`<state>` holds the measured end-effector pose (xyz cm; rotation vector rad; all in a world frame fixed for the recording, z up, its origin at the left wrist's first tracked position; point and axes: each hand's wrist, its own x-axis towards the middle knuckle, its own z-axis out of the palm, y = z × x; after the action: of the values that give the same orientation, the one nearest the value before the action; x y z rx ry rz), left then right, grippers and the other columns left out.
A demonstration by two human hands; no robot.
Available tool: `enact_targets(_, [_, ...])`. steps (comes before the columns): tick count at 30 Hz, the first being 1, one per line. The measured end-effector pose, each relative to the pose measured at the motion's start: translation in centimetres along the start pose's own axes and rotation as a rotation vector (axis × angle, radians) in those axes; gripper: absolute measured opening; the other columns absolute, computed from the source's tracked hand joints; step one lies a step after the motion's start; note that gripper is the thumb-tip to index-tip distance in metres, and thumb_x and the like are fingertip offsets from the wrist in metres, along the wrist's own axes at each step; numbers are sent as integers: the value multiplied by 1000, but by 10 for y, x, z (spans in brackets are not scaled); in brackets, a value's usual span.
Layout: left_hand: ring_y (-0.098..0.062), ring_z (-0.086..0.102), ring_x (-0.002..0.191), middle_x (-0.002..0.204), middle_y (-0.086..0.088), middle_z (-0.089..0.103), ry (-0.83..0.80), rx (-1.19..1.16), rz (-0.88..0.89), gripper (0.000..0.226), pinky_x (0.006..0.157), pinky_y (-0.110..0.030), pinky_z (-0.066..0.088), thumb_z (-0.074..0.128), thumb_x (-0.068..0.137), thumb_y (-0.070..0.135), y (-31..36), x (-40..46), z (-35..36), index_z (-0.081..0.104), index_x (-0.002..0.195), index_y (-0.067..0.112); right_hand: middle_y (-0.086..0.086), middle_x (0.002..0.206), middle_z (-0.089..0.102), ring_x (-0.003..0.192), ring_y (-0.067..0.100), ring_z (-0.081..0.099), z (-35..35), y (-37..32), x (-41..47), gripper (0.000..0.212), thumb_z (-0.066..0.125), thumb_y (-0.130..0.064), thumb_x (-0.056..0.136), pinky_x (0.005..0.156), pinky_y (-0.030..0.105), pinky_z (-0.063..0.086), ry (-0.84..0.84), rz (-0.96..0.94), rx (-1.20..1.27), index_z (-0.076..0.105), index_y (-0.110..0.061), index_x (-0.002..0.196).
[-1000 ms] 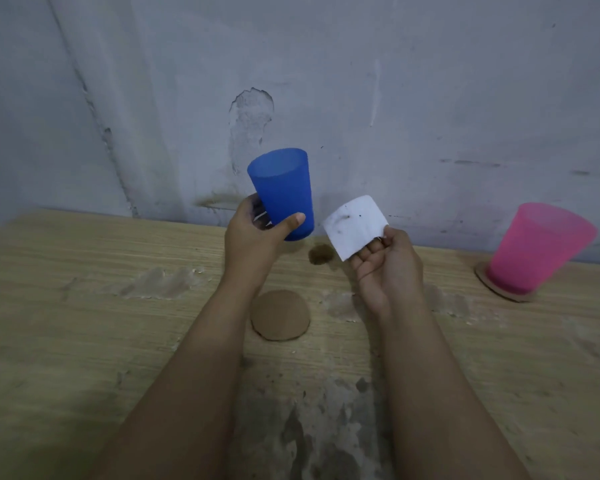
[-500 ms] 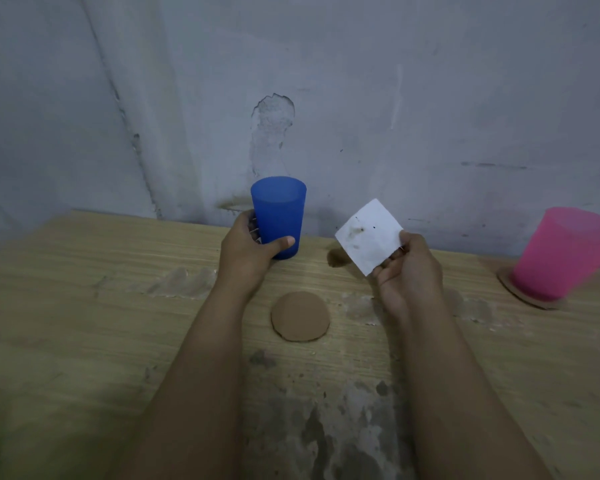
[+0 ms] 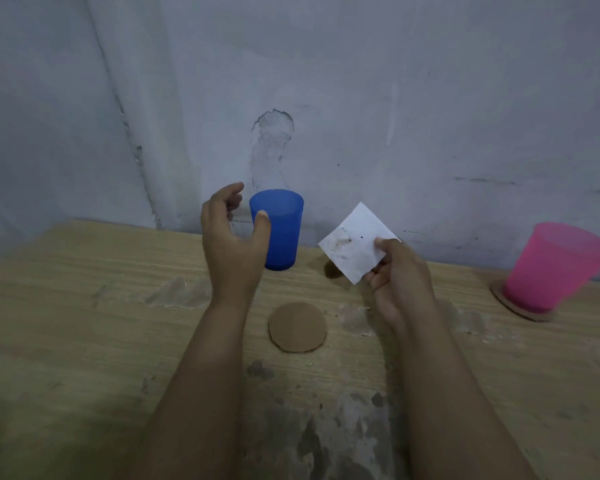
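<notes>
Middle cup (image 3: 282,237) behind bare disc (image 3: 297,327) — paper (image 3: 355,244) rightward.

Blue plastic cup (image 3: 280,237), translucent, upright, mouth up, on the bench (image 3: 84,323) just right of the left hand (image 3: 230,247). White paper square (image 3: 355,242), smudged, tilted corner-up, pinched at its right corner by the right hand (image 3: 400,275).

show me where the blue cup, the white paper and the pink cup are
blue cup (image 3: 286,237), head view, middle of its side wall
white paper (image 3: 352,244), head view, centre of the sheet
pink cup (image 3: 555,268), head view, middle of its side wall
</notes>
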<state>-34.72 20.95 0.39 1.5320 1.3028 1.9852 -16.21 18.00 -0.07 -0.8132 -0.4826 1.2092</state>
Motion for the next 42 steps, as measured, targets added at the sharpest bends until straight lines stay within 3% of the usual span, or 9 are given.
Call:
enact_targets(4, [1, 55, 95, 102, 12, 59, 4, -15, 158, 23, 85, -16, 43, 57, 84, 16, 24, 2, 6, 59, 106, 20, 6, 87, 72, 79, 18, 71, 3, -8, -3, 16, 52, -3, 88, 61, 27, 56, -152, -94, -86, 66, -10, 88])
enact_targets(9, [-4, 62, 85, 92, 8, 68, -376, -89, 26, 17, 75, -17, 51, 65, 87, 20, 55, 5, 19, 68, 103, 23, 8, 87, 73, 78, 22, 70, 14, -20, -7, 18, 53, -7, 89, 54, 30, 55, -309, -193, -214, 71, -11, 90])
enact_targets(12, [-7, 65, 91, 99, 8, 70, -592, -64, -90, 27, 80, -22, 54, 64, 88, 26, 59, 3, 23, 67, 114, 21, 11, 91, 73, 82, 24, 70, 14, -20, -7, 16, 54, -8, 89, 54, 31, 56, -314, -200, -234, 70, -9, 93])
enact_targets(14, [-3, 66, 88, 97, 9, 71, -649, -72, -127, 25, 76, -15, 52, 63, 89, 23, 57, 2, 23, 68, 114, 20, 10, 92, 73, 84, 23, 70, 9, -18, -5, 16, 54, -7, 89, 59, 29, 56, -277, -191, -240, 69, -9, 94])
enact_targets(22, [4, 66, 71, 87, 9, 70, -586, -91, -408, 17, 59, -9, 50, 63, 89, 15, 27, -30, 15, 70, 104, 13, 12, 104, 72, 93, 25, 69, -22, -9, 1, 23, 61, -18, 86, 72, 34, 58, -251, 31, -345, 64, -9, 108])
enact_targets(26, [2, 66, 81, 92, 12, 70, -476, -123, -476, 17, 68, -13, 53, 63, 89, 19, 14, -43, 16, 70, 105, 19, 14, 101, 73, 93, 29, 70, -25, -13, 5, 38, 70, -16, 72, 75, 38, 59, -347, 139, -429, 62, -8, 108])
enact_targets(32, [8, 63, 84, 93, 19, 68, -474, -132, -385, 15, 64, -6, 48, 63, 89, 20, 8, -47, 17, 66, 98, 32, 15, 88, 74, 79, 28, 71, -34, -7, 11, 18, 64, 5, 79, 59, 29, 59, -254, 14, -507, 68, -8, 90])
enact_targets(35, [19, 57, 79, 75, 32, 64, -542, -133, -314, 19, 58, -1, 43, 67, 86, 22, 10, -46, 18, 62, 88, 40, 14, 93, 74, 83, 30, 71, -35, -2, 13, 17, 65, 0, 79, 67, 34, 60, -277, -15, -546, 70, -11, 92])
enact_targets(42, [7, 65, 81, 80, 24, 70, -520, -300, -458, 17, 54, -12, 51, 67, 86, 15, 2, -44, 18, 66, 86, 32, 8, 105, 73, 97, 25, 69, -36, 0, 11, 25, 69, -12, 78, 76, 34, 57, -323, -8, -534, 71, -16, 102])
